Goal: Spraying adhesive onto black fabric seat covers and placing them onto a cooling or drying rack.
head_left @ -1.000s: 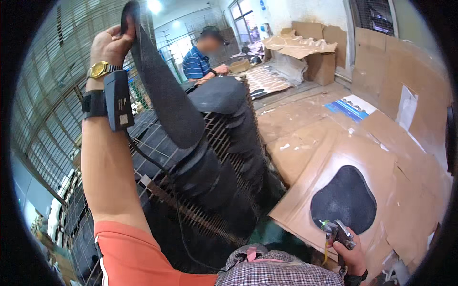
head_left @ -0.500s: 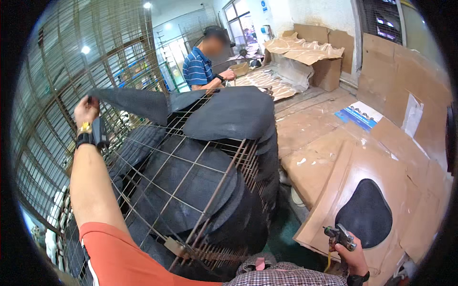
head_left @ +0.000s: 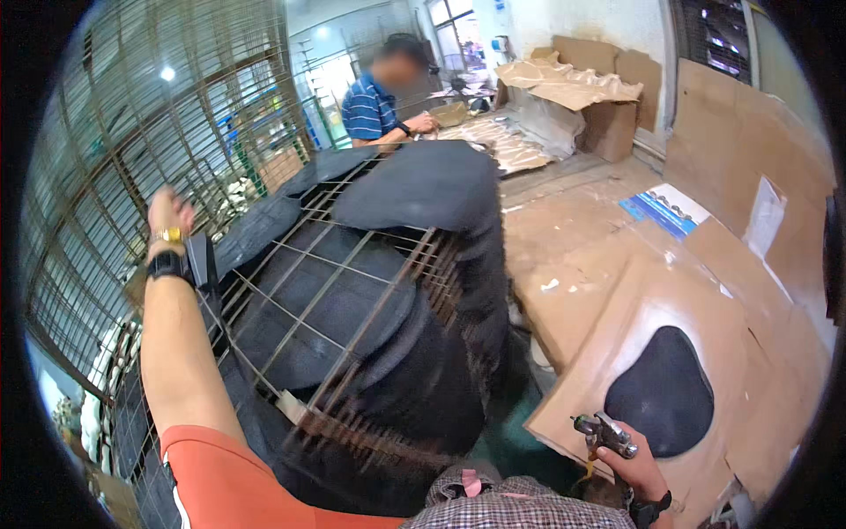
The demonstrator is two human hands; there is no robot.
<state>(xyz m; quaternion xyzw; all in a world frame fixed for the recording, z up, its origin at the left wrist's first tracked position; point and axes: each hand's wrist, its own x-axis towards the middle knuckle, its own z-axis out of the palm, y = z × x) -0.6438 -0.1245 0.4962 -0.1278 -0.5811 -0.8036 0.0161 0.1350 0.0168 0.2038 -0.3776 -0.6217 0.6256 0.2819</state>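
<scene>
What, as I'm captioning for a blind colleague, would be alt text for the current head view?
The right hand holds a spray gun near a black, rounded pad on cardboard; the outstretched left hand, apparently empty, is near a wire rack bearing more pads. Beyond is a person in blue.

Left grip point(head_left: 171, 212) high, right grip point(head_left: 638, 465) low

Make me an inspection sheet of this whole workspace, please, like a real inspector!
Surface: brown cardboard, paler around the pear-shaped pad.
Job's things: black pear-shaped pad, flat on the cardboard; metal spray gun.
Clutter: white scraps; blue-and-white printed sheet.
Grips: left grip blurred, nothing seen in it; right grip around the spray gun.
Cables: yellow hose, short stretch visible below the gun.
Surroundings: wire rack with black pieces; co-worker in striped blue shirt.
</scene>
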